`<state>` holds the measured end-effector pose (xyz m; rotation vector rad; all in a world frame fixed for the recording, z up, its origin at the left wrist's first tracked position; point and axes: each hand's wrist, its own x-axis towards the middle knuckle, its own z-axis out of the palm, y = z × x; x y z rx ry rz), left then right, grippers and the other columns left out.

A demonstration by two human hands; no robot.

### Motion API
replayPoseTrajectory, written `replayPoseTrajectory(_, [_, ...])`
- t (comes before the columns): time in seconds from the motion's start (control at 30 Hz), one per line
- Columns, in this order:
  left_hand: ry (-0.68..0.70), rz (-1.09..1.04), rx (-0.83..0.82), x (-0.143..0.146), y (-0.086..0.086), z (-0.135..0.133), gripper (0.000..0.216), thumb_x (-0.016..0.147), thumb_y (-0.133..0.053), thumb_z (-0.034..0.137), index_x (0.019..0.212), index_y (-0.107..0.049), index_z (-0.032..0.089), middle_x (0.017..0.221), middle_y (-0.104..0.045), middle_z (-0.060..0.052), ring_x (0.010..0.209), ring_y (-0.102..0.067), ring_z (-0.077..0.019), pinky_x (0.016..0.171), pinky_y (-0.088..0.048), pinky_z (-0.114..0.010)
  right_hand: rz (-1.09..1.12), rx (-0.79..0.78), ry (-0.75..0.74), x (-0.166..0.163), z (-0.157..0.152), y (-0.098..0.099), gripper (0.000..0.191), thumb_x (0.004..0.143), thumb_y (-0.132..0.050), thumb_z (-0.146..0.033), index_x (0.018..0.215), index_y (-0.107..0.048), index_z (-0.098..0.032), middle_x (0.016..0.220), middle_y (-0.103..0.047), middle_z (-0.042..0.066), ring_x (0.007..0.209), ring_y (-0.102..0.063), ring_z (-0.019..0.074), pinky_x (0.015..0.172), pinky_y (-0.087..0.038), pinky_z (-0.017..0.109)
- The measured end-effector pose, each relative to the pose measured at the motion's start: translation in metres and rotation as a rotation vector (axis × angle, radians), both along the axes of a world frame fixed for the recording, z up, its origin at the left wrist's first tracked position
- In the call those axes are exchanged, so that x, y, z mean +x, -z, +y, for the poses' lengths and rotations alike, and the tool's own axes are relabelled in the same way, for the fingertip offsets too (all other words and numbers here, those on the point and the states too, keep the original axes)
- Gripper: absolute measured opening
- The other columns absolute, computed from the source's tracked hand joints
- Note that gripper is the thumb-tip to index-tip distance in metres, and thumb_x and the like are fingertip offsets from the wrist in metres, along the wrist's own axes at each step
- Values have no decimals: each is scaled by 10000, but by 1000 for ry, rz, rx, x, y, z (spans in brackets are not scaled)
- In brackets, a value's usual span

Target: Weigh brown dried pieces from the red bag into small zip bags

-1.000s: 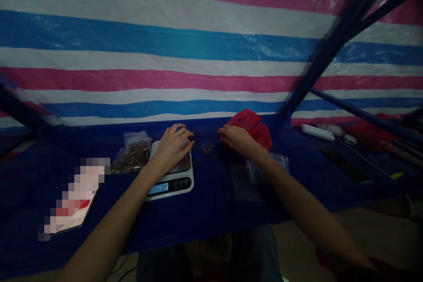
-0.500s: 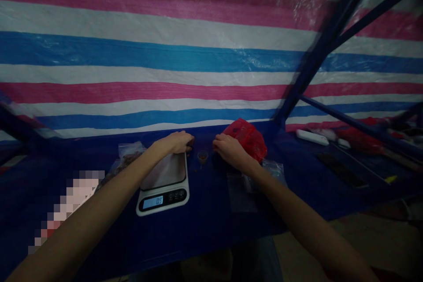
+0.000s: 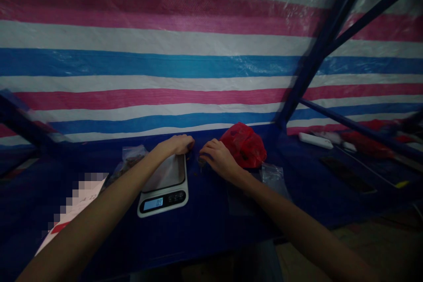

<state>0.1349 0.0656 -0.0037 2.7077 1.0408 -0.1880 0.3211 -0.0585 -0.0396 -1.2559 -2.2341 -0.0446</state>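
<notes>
My left hand rests curled at the far edge of a white digital kitchen scale, whose tray is bare on the part I can see. My right hand is bent down over a small cup, and its fingertips nearly hide it. I cannot tell if they touch it. A few tiny dark bits lie on the blue cloth near the cup. Just past my right hand sits a crumpled red plastic bag.
A clear bag of brown pieces lies left of the scale, with a paper sheet nearer me. Clear plastic bags lie to the right. Further right are a white bar and a dark strip.
My right hand has moved left and now covers the small cup. My left hand has stayed at the far edge of the scale. The view has tilted slightly downward.
</notes>
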Motion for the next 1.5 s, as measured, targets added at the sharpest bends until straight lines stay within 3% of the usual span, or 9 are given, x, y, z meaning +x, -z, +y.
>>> replayPoseTrajectory(0.2, [14,-89,-75,-1,-5,2,179,676,-567,96,805,-659,179,733,-665,-11,668,-576,-144,621,-418,-237,-12,53,29,-14,-8,0,211,1017,-508,-265,1095,-694,-202,1100,-659,89,1038,-524,236,866,-421,378])
replayPoseTrajectory(0.4, [108,-481,-103,2,-20,-21,113,730,-528,172,807,-609,162,792,-658,-29,727,-579,-142,694,-448,-256,-275,88,-14,-34,-8,3,215,1006,-514,-269,1121,-681,-197,1135,-663,110,1116,-528,272,931,-424,424])
replayPoseTrajectory(0.6, [90,-502,-29,9,-27,-27,198,750,-543,160,924,-638,166,767,-651,-15,682,-573,-136,638,-408,-245,-462,163,-51,-46,-4,16,292,980,-501,-144,1250,-609,-105,1206,-668,153,1171,-538,276,1006,-401,423])
replayPoseTrajectory(0.8, [117,-579,-78,6,-21,-30,103,765,-568,166,838,-640,155,808,-670,-31,737,-583,-141,712,-443,-252,-565,138,-98,-49,-8,14,181,965,-539,-132,1106,-649,-101,986,-715,105,983,-602,237,971,-408,393])
replayPoseTrajectory(1.0, [150,-547,-126,6,-8,-35,141,727,-555,117,839,-631,158,796,-647,-18,714,-552,-131,689,-432,-245,-556,163,-126,-51,-15,12,122,957,-577,-157,1022,-670,-114,927,-712,86,945,-600,238,948,-406,391])
replayPoseTrajectory(1.13, [151,-495,-165,8,-1,-26,186,660,-552,88,820,-618,155,764,-628,-8,679,-534,-128,642,-418,-238,-396,234,-167,-41,-21,5,109,965,-563,-152,975,-671,-156,911,-713,68,928,-593,217,900,-405,366])
replayPoseTrajectory(1.3, [208,-413,-163,11,-2,-31,223,660,-548,108,852,-651,157,794,-667,-5,700,-550,-136,650,-413,-245,149,363,-131,-15,-13,-4,138,990,-541,-185,1008,-679,-189,998,-736,60,928,-598,199,809,-411,353])
replayPoseTrajectory(1.4, [186,-370,-175,13,-6,-42,211,710,-566,145,893,-670,144,827,-690,-25,691,-568,-146,652,-424,-259,422,312,-84,-6,-4,-1,89,950,-601,-169,958,-684,-199,959,-733,47,900,-606,196,831,-436,357])
replayPoseTrajectory(1.5, [174,-388,-180,12,-13,-49,249,720,-626,182,964,-652,141,869,-699,-36,703,-594,-154,655,-438,-261,545,227,-71,-6,2,4,83,915,-632,-154,949,-691,-202,942,-722,44,898,-613,197,842,-458,354])
